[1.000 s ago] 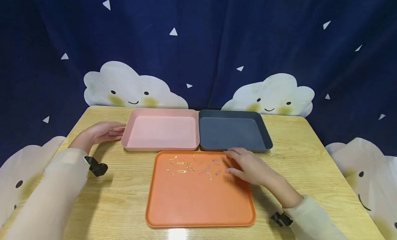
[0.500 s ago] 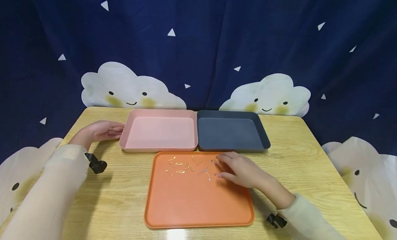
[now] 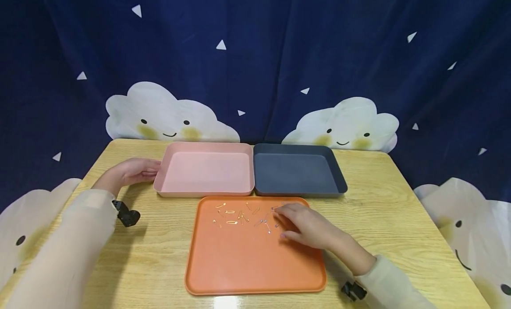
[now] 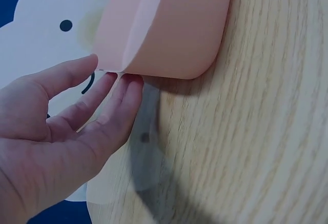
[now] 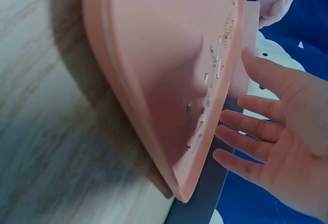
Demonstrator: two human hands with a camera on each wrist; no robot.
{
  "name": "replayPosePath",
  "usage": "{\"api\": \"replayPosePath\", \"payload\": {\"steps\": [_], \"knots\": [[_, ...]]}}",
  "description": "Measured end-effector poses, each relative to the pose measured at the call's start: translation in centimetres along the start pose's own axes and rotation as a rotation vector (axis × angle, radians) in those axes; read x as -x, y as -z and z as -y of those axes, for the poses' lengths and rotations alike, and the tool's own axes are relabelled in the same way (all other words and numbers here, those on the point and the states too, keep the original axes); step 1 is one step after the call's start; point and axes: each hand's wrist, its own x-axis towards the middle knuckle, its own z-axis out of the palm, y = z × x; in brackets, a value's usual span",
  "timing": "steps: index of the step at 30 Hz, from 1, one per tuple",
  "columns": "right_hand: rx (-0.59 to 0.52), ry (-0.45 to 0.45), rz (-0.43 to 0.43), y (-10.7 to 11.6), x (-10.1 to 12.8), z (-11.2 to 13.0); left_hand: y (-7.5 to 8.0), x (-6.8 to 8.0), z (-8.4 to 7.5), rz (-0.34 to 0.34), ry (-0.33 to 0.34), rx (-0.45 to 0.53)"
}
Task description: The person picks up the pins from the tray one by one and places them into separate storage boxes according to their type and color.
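Observation:
My left hand (image 3: 133,170) is at the left end of a shallow pink tray (image 3: 209,171), its fingers loosely extended. In the left wrist view, the fingertips (image 4: 134,78) are right at the tray's corner. My right hand (image 3: 313,229) hovers over the right part of an orange tray (image 3: 255,264), fingers spread, nothing held. Silver safety pins (image 3: 268,227) lie just left of its fingertips, some hidden beneath the hand. Gold safety pins (image 3: 232,222) are scattered further left on the same tray. The right wrist view shows the palm (image 5: 294,131) bare, above the tray's edge.
A dark grey tray (image 3: 297,171) stands against the pink one, both behind the orange tray. All rest on a wooden table (image 3: 155,255). A navy curtain (image 3: 255,56) with cloud prints hangs behind. Black wrist cameras (image 3: 127,215) sit on both sleeves.
My right hand has shifted left over the orange tray and slightly toward me, its fingers staying spread. The left hand stays by the pink tray. The pins show no clear movement.

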Motion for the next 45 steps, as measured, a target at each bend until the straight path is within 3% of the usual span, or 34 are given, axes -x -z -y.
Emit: {"api": "replayPosePath", "payload": {"steps": [13, 26, 36, 45], "knots": [[0.031, 0.057, -0.015, -0.8, 0.3, -0.8, -0.1, -0.3, 0.3, -0.054, -0.014, 0.002], [-0.001, 0.110, 0.005, -0.8, 0.2, -2.8, 0.2, -0.4, 0.4, -0.059, -0.044, 0.033], [-0.036, 0.093, 0.065, -0.6, -0.3, -3.1, 0.2, -0.5, 0.5, -0.045, -0.059, 0.057], [-0.051, 0.093, 0.125, -0.7, -0.7, -2.4, -0.2, -0.5, 1.9, -0.025, -0.080, 0.102]]}}
